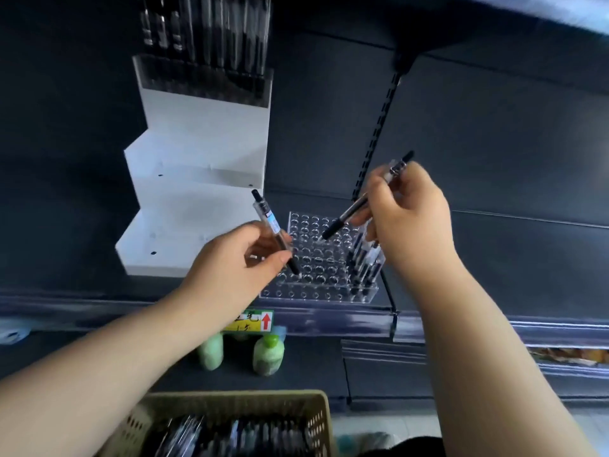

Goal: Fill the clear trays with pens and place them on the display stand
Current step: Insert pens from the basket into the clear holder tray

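A clear tray (316,278) with rows of round holes lies on the dark shelf, and several pens (364,258) stand in its right side. My left hand (230,262) pinches a clear pen (272,229) with its tip down over the tray's left part. My right hand (405,222) holds a second pen (352,211) slanted, its black tip just above a hole near the tray's middle. A white stepped display stand (194,179) rises to the left; a filled tray of pens (211,44) sits on its top step.
A beige perforated basket (237,423) full of pens is at the bottom. Two green bottles (268,354) stand on the lower shelf under a price label with a red arrow (253,321). A slotted upright (375,133) runs up the dark back panel.
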The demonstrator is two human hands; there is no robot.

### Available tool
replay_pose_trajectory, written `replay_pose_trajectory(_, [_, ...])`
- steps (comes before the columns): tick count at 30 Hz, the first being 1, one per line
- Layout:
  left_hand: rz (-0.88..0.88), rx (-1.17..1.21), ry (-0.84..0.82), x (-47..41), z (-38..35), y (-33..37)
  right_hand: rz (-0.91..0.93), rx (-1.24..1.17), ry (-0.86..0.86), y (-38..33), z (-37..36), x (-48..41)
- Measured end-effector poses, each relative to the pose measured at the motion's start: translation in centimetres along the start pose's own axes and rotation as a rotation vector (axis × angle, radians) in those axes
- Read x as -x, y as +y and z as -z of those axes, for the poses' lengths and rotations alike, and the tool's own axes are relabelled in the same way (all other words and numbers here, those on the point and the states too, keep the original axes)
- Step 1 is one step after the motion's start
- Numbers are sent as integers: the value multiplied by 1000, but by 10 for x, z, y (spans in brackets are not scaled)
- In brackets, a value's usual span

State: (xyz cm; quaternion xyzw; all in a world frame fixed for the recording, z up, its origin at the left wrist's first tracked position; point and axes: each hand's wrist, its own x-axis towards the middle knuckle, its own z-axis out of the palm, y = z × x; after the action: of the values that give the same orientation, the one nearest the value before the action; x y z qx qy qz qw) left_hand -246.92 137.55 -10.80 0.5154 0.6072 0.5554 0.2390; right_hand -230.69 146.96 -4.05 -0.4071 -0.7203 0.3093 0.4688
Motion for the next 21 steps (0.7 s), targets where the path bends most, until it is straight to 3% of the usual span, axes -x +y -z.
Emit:
replay_pose_trajectory(3, [36, 58, 58, -13, -3, -16, 46, 31, 107, 15, -2, -11])
replay_pose_trajectory(7, [90, 56, 167, -22, -8, -38, 109, 164, 120, 30, -2, -18])
replay_pose_trajectory(16, [19, 302, 93, -31, -21, -41, 115, 343, 48, 46, -1, -37])
replay_pose_trajectory(21, [12, 313, 99, -27, -20, -39, 149, 384, 23, 48, -4, -40])
